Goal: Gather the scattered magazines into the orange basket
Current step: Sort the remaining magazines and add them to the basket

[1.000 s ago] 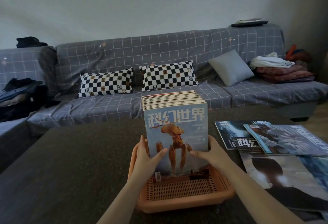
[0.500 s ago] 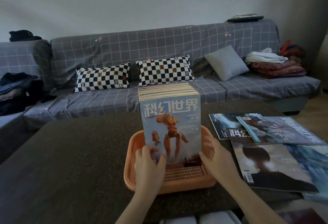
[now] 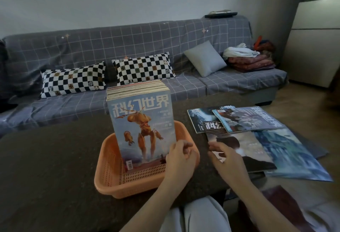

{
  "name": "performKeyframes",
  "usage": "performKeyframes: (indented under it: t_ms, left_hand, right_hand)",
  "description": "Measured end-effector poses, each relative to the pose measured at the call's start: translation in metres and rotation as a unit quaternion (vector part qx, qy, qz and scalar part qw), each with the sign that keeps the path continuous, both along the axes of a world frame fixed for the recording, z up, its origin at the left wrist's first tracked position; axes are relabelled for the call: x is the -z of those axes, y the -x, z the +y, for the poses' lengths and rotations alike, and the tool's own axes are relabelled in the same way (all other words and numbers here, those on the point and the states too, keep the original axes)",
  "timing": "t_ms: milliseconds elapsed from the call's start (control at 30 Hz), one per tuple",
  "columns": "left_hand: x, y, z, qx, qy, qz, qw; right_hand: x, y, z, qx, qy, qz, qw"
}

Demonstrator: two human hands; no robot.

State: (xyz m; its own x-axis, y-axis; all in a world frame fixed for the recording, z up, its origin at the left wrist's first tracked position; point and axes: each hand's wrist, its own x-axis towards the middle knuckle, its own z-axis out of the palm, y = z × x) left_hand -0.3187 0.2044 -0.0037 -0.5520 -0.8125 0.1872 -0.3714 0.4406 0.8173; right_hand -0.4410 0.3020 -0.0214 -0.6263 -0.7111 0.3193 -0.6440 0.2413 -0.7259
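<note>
On the desk [image 3: 55, 158], a stack of magazines [image 3: 141, 121] is standing upright in the orange basket [image 3: 110, 176], the left hand [image 3: 179, 158] is curling loosely beside its lower corner, and the right hand [image 3: 226, 160] is resting open-fingered on a loose magazine [image 3: 246, 145].

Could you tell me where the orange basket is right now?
The orange basket sits on the table's near edge, centre-left in the head view, holding the upright magazine stack, left of the loose magazines.

Upright magazine [image 3: 141, 126] cover: "科幻世界"; flat magazine [image 3: 237, 145]: "科幻".
</note>
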Motion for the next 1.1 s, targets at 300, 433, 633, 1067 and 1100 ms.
performKeyframes:
  t_ms: [300,433,633,1067,1100]
  left_hand:
    - [0.015,0.076,0.04,0.093,-0.018,0.003,0.996]
    - [0.033,0.103,0.045,0.09,-0.097,-0.045,0.99]
    - [0.051,0.127,0.037,0.005,-0.205,-0.039,0.978]
    - [0.052,0.128,0.036,-0.027,-0.341,-0.007,0.94]
    - [0.048,0.122,0.039,-0.025,-0.337,-0.005,0.941]
  right_hand:
    - [0.028,0.057,0.043,0.132,-0.053,-0.026,0.989]
    - [0.041,0.083,0.058,0.223,-0.126,-0.008,0.967]
    - [0.047,0.113,0.064,0.253,-0.254,-0.02,0.933]
    - [0.051,0.122,0.079,0.259,-0.173,-0.204,0.928]
    - [0.052,0.12,0.084,0.247,-0.167,-0.22,0.929]
